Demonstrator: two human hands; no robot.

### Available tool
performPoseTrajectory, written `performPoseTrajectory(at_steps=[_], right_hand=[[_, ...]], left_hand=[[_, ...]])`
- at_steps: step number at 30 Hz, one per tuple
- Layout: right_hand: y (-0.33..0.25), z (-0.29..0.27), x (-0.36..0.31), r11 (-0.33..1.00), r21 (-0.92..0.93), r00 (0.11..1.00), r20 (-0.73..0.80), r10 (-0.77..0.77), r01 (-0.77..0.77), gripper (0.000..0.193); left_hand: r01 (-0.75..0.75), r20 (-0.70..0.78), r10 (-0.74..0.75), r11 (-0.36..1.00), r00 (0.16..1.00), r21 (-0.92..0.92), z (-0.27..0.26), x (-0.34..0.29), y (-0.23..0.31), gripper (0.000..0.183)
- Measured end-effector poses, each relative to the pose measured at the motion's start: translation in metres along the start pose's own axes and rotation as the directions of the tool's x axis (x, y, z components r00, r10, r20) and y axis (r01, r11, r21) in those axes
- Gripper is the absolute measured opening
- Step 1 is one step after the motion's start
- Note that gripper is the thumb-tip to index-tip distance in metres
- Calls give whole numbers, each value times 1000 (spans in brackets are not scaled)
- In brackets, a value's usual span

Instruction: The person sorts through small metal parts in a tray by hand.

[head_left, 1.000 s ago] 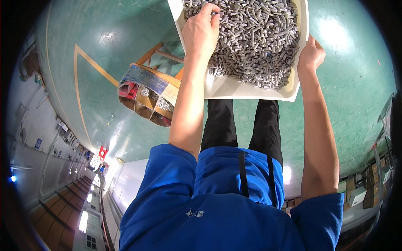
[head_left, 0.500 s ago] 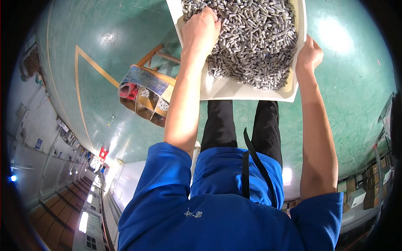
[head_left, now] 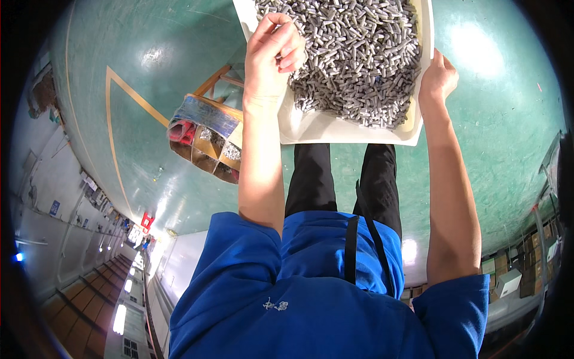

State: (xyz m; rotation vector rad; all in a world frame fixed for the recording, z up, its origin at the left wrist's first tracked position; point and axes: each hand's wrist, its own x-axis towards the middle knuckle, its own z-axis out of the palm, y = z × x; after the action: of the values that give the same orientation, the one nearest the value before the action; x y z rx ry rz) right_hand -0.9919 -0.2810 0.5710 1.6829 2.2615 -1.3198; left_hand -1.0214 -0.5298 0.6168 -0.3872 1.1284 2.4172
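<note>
A white plastic tray (head_left: 335, 130) holds a deep heap of small grey cylindrical metal pieces (head_left: 359, 60). My right hand (head_left: 439, 78) grips the tray's right rim, its fingers hidden behind the edge. Above the left part of the tray is my left hand (head_left: 275, 51), its fingers curled in with the palm turned partly up. Whatever lies inside those fingers, if anything, is hidden. The top of the tray runs out of view.
Left of the tray, a wooden stool (head_left: 214, 81) stands by a divided cardboard box (head_left: 206, 116) with red and silvery things in its compartments. A yellow line (head_left: 137, 96) marks the green floor (head_left: 167, 30). Shelves with boxes (head_left: 526, 257) stand at the far right.
My left hand has drawn back from the metal pieces and turned its palm upward, fingers curled. The right hand stays on the rim; the tray has shifted slightly left in view.
</note>
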Motion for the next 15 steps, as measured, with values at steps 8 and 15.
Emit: performPoseTrajectory(at_steps=[8, 15], right_hand=[[3, -1, 6, 1000, -21, 1000, 12, -21, 22, 32], [5, -1, 9, 998, 6, 998, -37, -59, 59, 32]], left_hand=[[145, -219, 28, 665, 975, 733, -5, 19, -22, 13], [18, -26, 369, 26, 929, 1000, 12, 24, -47, 16]])
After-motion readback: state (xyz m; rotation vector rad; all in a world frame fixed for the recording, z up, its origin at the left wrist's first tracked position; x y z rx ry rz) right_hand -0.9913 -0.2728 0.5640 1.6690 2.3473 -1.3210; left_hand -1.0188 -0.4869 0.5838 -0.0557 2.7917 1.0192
